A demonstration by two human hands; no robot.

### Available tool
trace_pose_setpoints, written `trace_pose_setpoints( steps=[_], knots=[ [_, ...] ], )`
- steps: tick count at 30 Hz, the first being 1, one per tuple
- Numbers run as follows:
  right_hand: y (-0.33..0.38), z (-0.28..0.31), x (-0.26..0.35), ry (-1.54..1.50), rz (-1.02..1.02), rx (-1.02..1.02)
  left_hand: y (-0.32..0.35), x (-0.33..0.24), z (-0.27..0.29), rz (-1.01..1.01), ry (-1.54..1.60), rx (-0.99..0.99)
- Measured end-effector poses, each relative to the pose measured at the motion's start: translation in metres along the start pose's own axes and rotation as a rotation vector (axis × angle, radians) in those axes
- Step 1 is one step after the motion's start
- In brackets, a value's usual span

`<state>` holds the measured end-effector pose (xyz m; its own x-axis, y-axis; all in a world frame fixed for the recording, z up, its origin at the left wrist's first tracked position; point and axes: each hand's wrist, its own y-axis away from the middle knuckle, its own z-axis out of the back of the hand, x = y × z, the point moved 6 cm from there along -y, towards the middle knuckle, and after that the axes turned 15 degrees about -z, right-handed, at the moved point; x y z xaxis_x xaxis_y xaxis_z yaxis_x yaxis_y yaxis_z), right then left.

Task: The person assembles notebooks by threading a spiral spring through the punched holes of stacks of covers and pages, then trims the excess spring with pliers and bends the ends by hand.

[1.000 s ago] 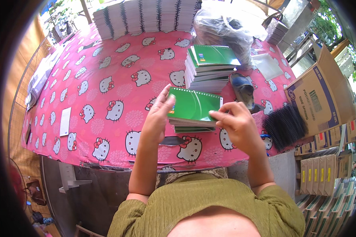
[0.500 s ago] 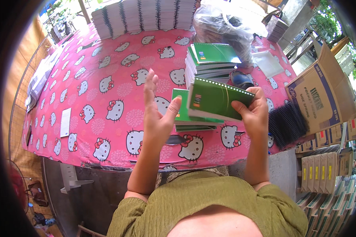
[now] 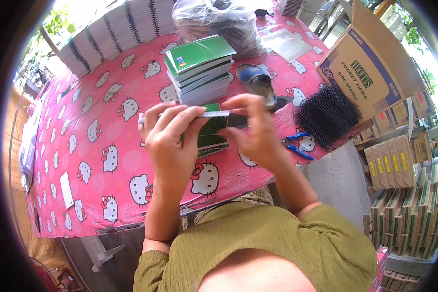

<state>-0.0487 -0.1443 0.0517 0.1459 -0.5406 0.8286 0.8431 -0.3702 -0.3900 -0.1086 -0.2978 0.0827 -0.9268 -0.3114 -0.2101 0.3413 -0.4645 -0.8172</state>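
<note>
My left hand (image 3: 174,134) is closed around a small green-covered notebook (image 3: 210,132), tipped so that its white page edge (image 3: 216,114) faces up. Close to the notebook's right end is my right hand (image 3: 257,127), thumb and fingers apart, slightly blurred, with nothing visible in it. Below the held notebook, a low pile of similar notebooks (image 3: 213,149) shows in part; the rest is hidden by my hands. Just beyond my hands stands a taller stack of green notebooks (image 3: 199,68).
Right of the stack lies a blue and dark object (image 3: 255,80) of unclear kind. Blue-handled pliers (image 3: 299,152) and a heap of black spiral coils (image 3: 328,116) lie near an open cardboard box (image 3: 374,73). Farther back are a plastic bag (image 3: 219,22) and a row of spiral-bound books (image 3: 117,31).
The notebook has passed from my right hand to my left and is turned edge up. My right hand has let go. The view has swung right.
</note>
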Motion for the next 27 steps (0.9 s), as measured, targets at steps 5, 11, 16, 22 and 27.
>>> trace_pose_setpoints(
  steps=[5, 11, 16, 22, 27],
  knots=[
    [0.029, 0.122, -0.111, 0.637, -0.472, -0.081, -0.004, 0.001, -0.003, 0.026, 0.028, -0.043],
    [0.055, 0.103, -0.136, 0.685, -0.398, 0.086, -0.013, -0.004, 0.004, 0.047, -0.017, -0.007],
    [0.023, 0.102, -0.087, 0.425, -0.213, -0.114, -0.010, 0.003, 0.000, 0.043, -0.019, 0.021],
    [-0.003, 0.047, 0.017, 0.063, 0.048, -0.024, -0.005, -0.002, 0.001, 0.088, -0.007, -0.015],
    [-0.016, 0.038, 0.027, 0.109, 0.093, -0.007, -0.004, -0.006, 0.003, 0.070, -0.054, -0.027]
  ],
)
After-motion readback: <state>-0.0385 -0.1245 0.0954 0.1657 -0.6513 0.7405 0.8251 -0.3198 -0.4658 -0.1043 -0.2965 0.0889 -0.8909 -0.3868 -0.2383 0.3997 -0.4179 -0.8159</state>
